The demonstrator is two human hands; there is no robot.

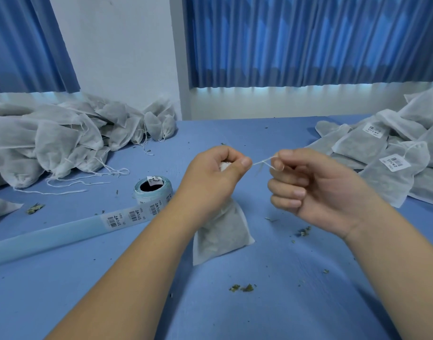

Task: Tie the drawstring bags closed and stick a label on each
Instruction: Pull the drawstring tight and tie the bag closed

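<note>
A small white drawstring bag (223,231) filled with dried herbs stands on the blue table at the centre. My left hand (215,173) grips its gathered neck from above. The white drawstring (263,161) runs taut from that neck to the right. My right hand (308,187) pinches the string's end between thumb and forefinger, a short way from the left hand. A roll of barcode labels (153,190) lies left of the bag, with its pale blue backing strip (63,231) unrolled toward the left edge.
A heap of untied white bags (63,138) with loose strings fills the far left. A pile of tied, labelled bags (387,153) sits at the right. Herb crumbs (242,287) dot the blue table (259,303). Blue curtains hang behind.
</note>
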